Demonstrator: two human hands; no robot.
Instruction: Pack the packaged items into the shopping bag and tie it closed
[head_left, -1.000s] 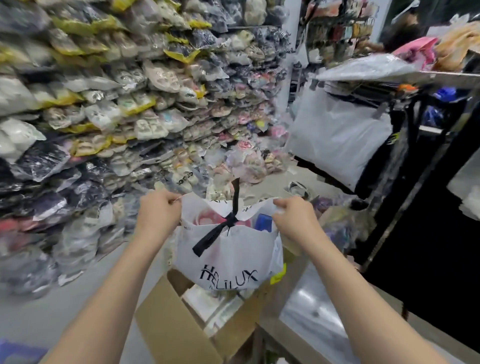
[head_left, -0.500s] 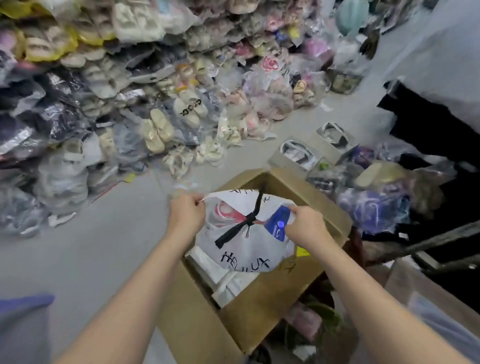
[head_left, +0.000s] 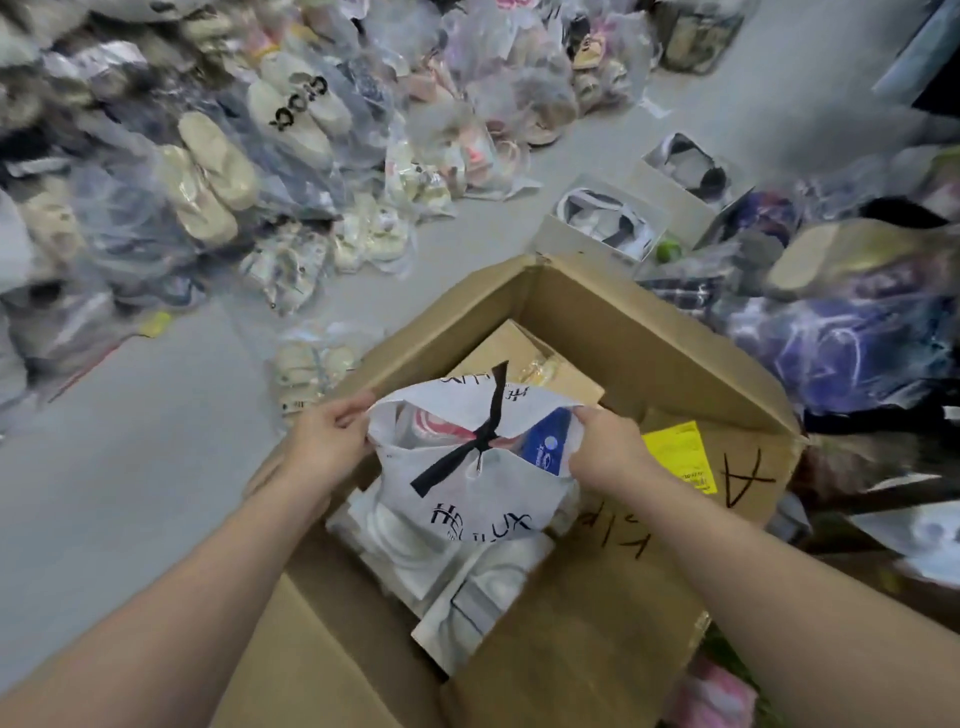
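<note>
A white shopping bag (head_left: 483, 499) with black lettering hangs over an open cardboard box (head_left: 623, 332). A black ribbon (head_left: 480, 439) is knotted across the bag's mouth. My left hand (head_left: 327, 441) pinches the bag's left top edge, and my right hand (head_left: 602, 452) pinches the right top edge. Through the gaps beside the knot show a pink-and-white packaged item (head_left: 431, 423) and a blue packaged item (head_left: 548, 441).
Inside the box lie white bagged items (head_left: 467, 597), a small brown carton (head_left: 524, 358) and a yellow label (head_left: 680, 462). Bagged slippers (head_left: 218, 171) pile up along the left and back. Open shoe boxes (head_left: 602, 218) and dark bags (head_left: 831, 343) sit at the right on the grey floor.
The view has tipped from the shelves down to the floor and box. Both hands have kept their hold and lowered the tied bag into the box mouth.
</note>
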